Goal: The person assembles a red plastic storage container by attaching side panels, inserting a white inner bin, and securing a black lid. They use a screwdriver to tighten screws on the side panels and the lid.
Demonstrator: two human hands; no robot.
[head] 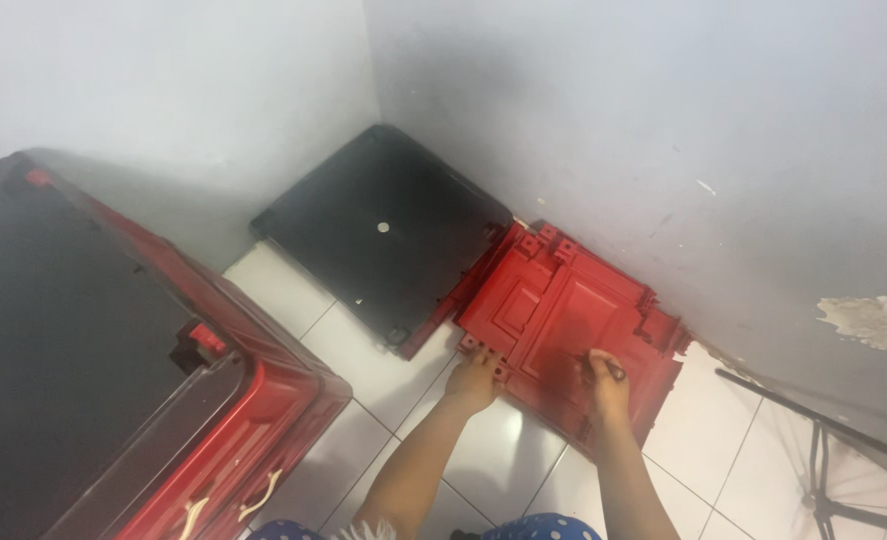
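A grey wall meets a second wall at a corner at the top of the view, and a floor of white tiles runs below them. On the left, a large red plastic body with a dark tinted lid fills the lower corner; a small red latch sits on the lid's right edge, and the red shell curves down to the floor. A black square panel leans into the corner of the walls, its lower edge on the tiles, with a small pale round spot near its middle. Just beside it on the right, overlapping its lower right edge, a red moulded plastic panel leans against the right-hand wall, showing raised rectangular ribs and notched edges. A thin black stand with slender legs is at the lower right, well apart from the panels. A patch of peeled paint marks the wall above it. The left hand rests on the lower left edge of the red moulded plastic panel, fingers curled over the rim and gripping it. The right hand lies on the panel's face near its lower edge, fingers bent against the surface; whether it grips anything cannot be told
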